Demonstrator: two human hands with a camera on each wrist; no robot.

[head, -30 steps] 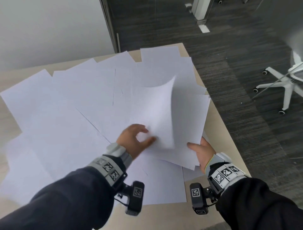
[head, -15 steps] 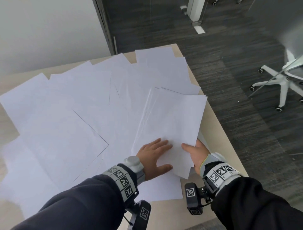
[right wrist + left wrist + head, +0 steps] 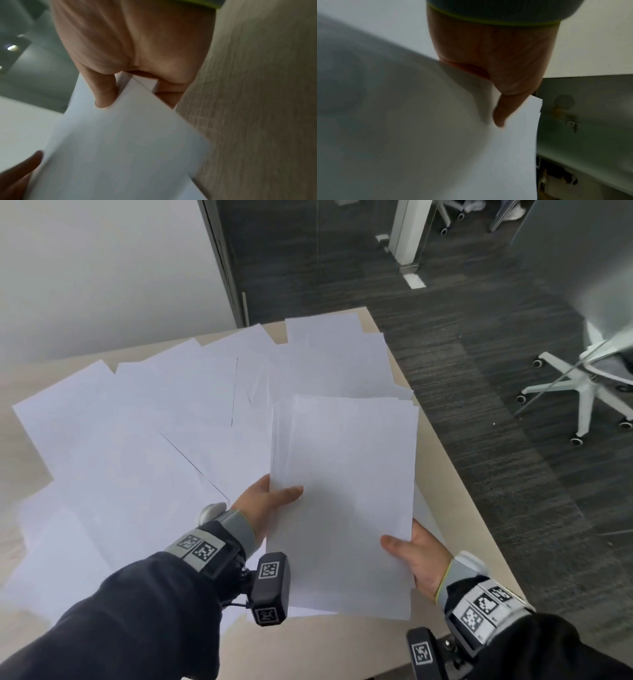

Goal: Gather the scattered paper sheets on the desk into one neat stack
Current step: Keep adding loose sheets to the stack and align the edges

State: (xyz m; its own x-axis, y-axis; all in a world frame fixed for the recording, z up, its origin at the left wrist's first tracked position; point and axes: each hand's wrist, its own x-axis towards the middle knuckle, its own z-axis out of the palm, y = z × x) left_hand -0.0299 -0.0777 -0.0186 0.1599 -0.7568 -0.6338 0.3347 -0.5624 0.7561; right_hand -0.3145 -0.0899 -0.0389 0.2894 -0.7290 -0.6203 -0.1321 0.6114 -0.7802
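A gathered stack of white sheets is held above the desk near its right edge. My left hand grips the stack's left edge, thumb on top and fingers hidden beneath. My right hand pinches its near right corner, thumb on top. The left wrist view shows my thumb lying on the stack; the right wrist view shows my thumb over the stack's corner. Several loose sheets lie fanned and overlapping across the desk to the left and behind.
The desk's right edge runs close beside the stack, with dark carpet floor beyond it. A white swivel chair stands at the right. A pale wall and a dark door frame lie behind the desk.
The curled top sheet was laid flat on the stack. My left hand went from pressing the stack flat to gripping its left edge, and both hands now lift the stack.
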